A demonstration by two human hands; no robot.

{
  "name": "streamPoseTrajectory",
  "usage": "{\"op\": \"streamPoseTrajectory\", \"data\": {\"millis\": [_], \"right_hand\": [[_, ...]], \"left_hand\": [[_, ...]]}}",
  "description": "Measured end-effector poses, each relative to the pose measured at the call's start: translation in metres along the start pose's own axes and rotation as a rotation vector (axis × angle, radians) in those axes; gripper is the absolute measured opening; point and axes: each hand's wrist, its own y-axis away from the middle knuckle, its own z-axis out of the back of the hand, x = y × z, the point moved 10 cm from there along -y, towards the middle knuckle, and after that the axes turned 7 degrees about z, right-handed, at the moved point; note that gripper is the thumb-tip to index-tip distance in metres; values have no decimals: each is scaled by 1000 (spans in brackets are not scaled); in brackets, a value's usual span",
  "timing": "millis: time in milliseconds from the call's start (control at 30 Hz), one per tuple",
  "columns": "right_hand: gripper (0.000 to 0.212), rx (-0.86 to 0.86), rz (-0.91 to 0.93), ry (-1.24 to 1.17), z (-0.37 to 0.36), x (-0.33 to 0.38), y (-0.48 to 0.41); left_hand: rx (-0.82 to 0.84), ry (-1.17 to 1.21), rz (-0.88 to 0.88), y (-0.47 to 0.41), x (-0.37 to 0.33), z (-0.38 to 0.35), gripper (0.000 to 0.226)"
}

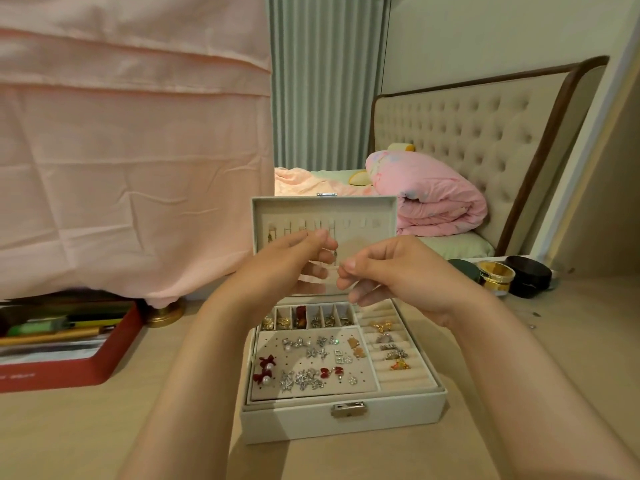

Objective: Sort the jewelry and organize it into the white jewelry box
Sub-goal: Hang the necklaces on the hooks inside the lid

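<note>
two bare forearms are seen rising from the bottom edge, over the white jewelry box (346, 424), which is set open on the pale tabletop (104, 431) with its latch toward the camera. the left hand (294, 259) and the right hand (394, 271) are held close together in front of the raised lid (381, 211). their fingers are curled and pinched on what appears to be a small clear packet (325, 284). a tiny metal piece (334, 255) is hung between them, too small to be identified. earrings are pinned across the perforated panel (360, 382), rings are tucked into the rolls (405, 375) on the right, and more pieces are kept in the row of small compartments (311, 317). a red box (69, 372) is placed at the left, round jars (495, 273) at the right.
</note>
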Motion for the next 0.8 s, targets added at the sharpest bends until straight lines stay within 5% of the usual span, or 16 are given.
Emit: {"op": "streamPoseTrajectory", "data": {"millis": [167, 800], "right_hand": [[14, -93, 24, 63, 10, -3, -4], [26, -7, 42, 680, 6, -14, -7]], "left_hand": [[197, 86, 64, 0, 11, -29, 42], [1, -484, 92, -4, 24, -5, 6]]}}
